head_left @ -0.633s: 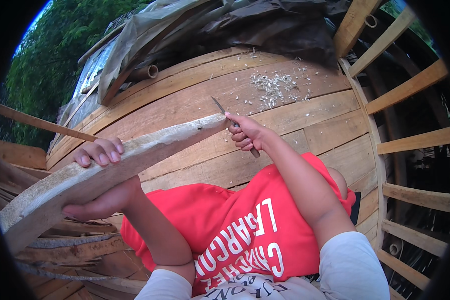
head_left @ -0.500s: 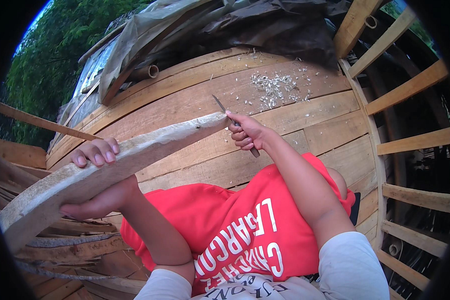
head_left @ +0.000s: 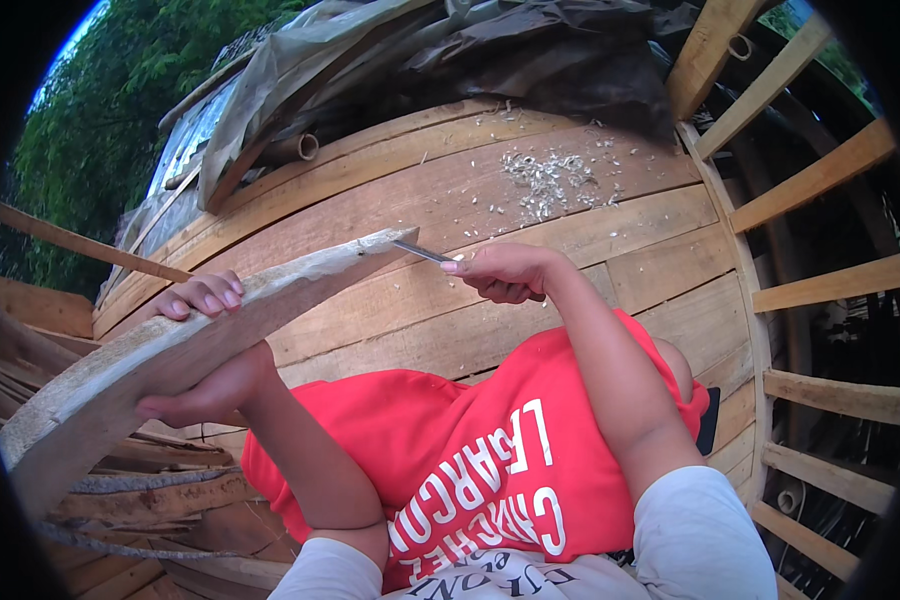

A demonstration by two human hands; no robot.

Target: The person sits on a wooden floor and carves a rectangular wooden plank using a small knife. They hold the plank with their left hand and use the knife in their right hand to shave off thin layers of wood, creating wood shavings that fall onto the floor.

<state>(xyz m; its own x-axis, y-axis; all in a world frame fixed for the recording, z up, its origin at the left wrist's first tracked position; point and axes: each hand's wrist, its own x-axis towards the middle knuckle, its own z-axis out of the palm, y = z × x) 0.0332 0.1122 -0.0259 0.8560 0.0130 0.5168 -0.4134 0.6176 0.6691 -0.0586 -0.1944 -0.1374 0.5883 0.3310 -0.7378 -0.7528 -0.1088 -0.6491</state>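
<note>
A long, pale, slightly curved piece of wood (head_left: 300, 285) slants from the lower left up toward the middle, its far end cut to a point. My left hand (head_left: 215, 388) is closed round its middle, thumb on the near side and fingertips over the far edge. My right hand (head_left: 510, 270) grips a small knife (head_left: 425, 251); its handle is mostly hidden in the fist. The thin blade points left, its tip at the wood's pointed end. Whether the blade touches or passes behind the wood, I cannot tell.
Pale shavings (head_left: 550, 185) lie scattered on the plank floor (head_left: 660, 220). Dark plastic sheeting (head_left: 540, 70) is heaped at the back, with a bamboo pole (head_left: 295, 148) near it. Wooden slats (head_left: 830, 285) form a railing on the right. Split wood (head_left: 160, 500) lies at lower left.
The knife has swung from pointing up and away to pointing left at the wood's end. My right hand has turned over and moved slightly right. The wood's tip has shifted left.
</note>
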